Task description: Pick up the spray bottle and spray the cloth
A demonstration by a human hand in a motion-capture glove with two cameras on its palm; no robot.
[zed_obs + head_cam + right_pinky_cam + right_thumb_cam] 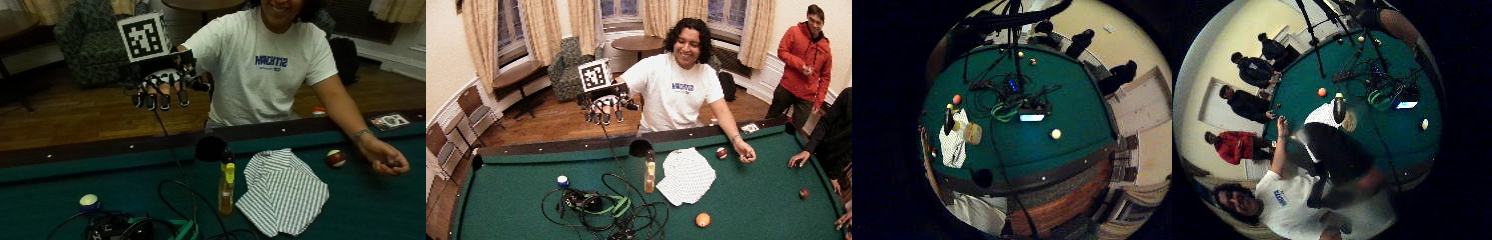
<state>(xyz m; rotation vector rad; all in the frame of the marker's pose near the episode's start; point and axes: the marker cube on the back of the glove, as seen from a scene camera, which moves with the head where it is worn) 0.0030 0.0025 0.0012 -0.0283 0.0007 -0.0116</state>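
The spray bottle (226,192), amber with a yellow nozzle, stands upright on the green felt, touching the left edge of the striped cloth (283,192), which lies flat. My gloved right hand (162,87) hangs in the air, high over the table's far rail and well apart from the bottle. Its fingers point down, relaxed, and hold nothing. The wide outside view shows the same: hand (604,107), bottle (649,177), cloth (689,176). From the palm, the bottle (948,121) and cloth (953,145) appear small and far off.
The bare left hand (389,162) rests on the felt near a red and white ball (336,158). A black round object (212,148) sits just behind the bottle. Cables and gear (599,207) lie at the front left. Other balls (702,219) are scattered about.
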